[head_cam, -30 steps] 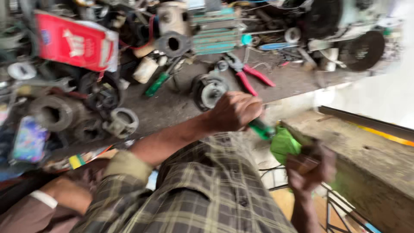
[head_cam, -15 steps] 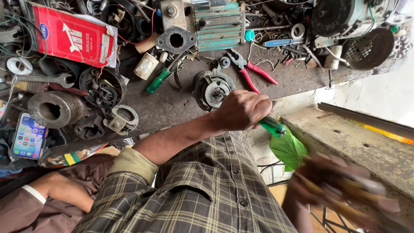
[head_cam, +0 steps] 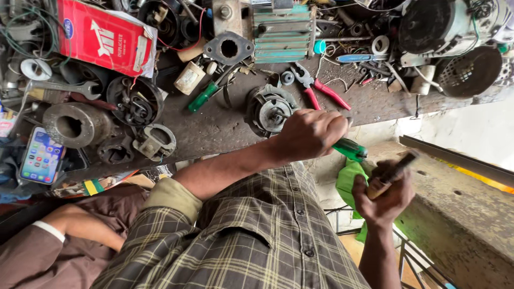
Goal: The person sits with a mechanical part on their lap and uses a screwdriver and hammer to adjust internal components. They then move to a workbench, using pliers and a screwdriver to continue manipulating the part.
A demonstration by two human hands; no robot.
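Note:
My left hand is closed around a green-handled screwdriver, held over the front edge of a dark workbench. It sits right beside a round grey motor housing. My right hand is lower and to the right, off the bench, gripping a tool with a wooden handle and a dark shaft. Behind that hand hangs a green cloth or bag. My plaid shirt fills the bottom of the view.
The bench is crowded with a red box, a ribbed teal block, red-handled pliers, a spanner, round metal housings and a phone. Another person's brown sleeve lies at the lower left. A concrete ledge is on the right.
My right hand has come up into clear view holding the wooden-handled tool. My left hand stays by the motor housing with the screwdriver. The view has steadied.

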